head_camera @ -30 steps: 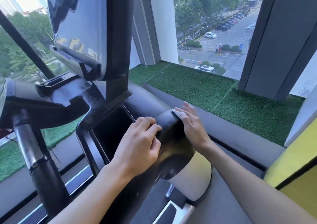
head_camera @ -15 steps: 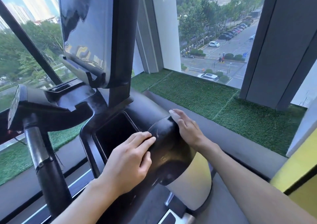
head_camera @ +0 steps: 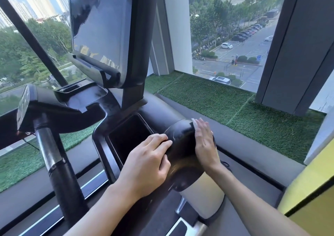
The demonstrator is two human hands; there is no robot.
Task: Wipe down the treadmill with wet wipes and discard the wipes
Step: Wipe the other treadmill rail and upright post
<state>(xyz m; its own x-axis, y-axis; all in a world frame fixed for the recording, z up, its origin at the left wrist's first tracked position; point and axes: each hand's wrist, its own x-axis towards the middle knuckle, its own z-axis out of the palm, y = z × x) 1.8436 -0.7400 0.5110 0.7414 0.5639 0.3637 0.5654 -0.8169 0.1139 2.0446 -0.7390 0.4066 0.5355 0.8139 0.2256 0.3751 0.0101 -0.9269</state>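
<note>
The treadmill's black console arm ends in a rounded glossy cap (head_camera: 180, 145) at centre, above a white upright (head_camera: 204, 197). My right hand (head_camera: 204, 141) lies flat with straight fingers against the cap's right side. It presses a white wet wipe (head_camera: 193, 122) there, and only a sliver of the wipe shows at the fingertips. My left hand (head_camera: 148, 161) rests on the cap's left side, its bent fingers lying along the seam beside the black cup tray (head_camera: 130, 138). The treadmill screen (head_camera: 101, 28) stands tilted above at upper left.
A black-and-grey handlebar post (head_camera: 52, 154) rises at the left. Green artificial turf (head_camera: 216, 100) covers the window ledge behind the console. Grey window pillars (head_camera: 289, 55) stand at the right, and a yellow wall (head_camera: 310, 190) is close at lower right.
My right hand has slid from the cap's top round to its right side and now lies flatter. My left hand has stayed on the cap. The view has tilted upward.
</note>
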